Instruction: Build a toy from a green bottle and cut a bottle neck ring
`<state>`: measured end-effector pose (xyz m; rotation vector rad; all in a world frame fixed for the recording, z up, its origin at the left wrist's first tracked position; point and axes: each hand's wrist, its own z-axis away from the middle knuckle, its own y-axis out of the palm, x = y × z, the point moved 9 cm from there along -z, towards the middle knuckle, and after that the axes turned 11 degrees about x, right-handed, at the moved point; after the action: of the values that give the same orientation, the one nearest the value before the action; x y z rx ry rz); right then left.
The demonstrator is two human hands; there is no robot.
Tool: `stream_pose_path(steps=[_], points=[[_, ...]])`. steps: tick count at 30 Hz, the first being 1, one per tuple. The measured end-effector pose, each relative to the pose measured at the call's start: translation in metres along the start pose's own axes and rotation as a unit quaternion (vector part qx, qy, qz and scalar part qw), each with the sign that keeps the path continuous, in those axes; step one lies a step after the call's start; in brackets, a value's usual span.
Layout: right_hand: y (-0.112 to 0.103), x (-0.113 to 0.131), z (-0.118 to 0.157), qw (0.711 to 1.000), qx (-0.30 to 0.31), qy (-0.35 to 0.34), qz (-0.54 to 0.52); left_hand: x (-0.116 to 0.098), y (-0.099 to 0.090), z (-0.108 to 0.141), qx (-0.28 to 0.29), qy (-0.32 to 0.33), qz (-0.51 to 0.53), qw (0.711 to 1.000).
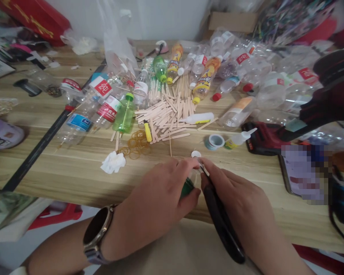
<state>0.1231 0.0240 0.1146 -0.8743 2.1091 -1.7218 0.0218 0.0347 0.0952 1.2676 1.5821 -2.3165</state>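
Note:
My left hand (pixel 163 187), with a watch on its wrist, is closed around a clear plastic piece with a green part (pixel 187 187), perhaps from a bottle; most of it is hidden by the fingers. My right hand (pixel 240 194) grips a black-handled tool (pixel 222 223) whose thin metal end meets the plastic at the left fingertips. Whether it is a knife or scissors cannot be made out. Just beyond the fingertips lies a small white round cap (pixel 195 154). A thin wooden skewer (pixel 169 126) points away from my left hand.
Flat wooden sticks (pixel 166 114) lie heaped mid-table, near rubber bands (pixel 136 144) and a crumpled tissue (pixel 113 162). Plastic bottles crowd behind, including a green one (pixel 124 114). At right are a glue bottle (pixel 240 138), a red-black power tool (pixel 263 139) and a phone (pixel 298 172).

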Motion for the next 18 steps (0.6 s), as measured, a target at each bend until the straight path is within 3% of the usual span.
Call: stream_pose_path(steps=[3,7,9,13,18], points=[[0.0,-0.001,0.003,1.0,-0.019,0.01,0.003,0.007,-0.006,0.004,0.011,-0.021,0.049,0.999],[-0.001,-0.004,0.01,0.996,-0.067,0.019,-0.054,0.025,-0.011,0.0,0.085,-0.066,0.14,0.984],[0.003,-0.003,0.011,0.994,-0.063,0.014,-0.087,0.028,-0.013,-0.008,0.113,-0.051,0.174,0.977],[0.007,-0.004,0.012,0.99,-0.056,0.024,-0.124,0.04,-0.001,-0.024,0.171,-0.078,0.253,0.949],[0.01,-0.007,0.012,0.988,-0.057,0.03,-0.142,0.039,0.006,-0.031,0.189,-0.074,0.287,0.936]])
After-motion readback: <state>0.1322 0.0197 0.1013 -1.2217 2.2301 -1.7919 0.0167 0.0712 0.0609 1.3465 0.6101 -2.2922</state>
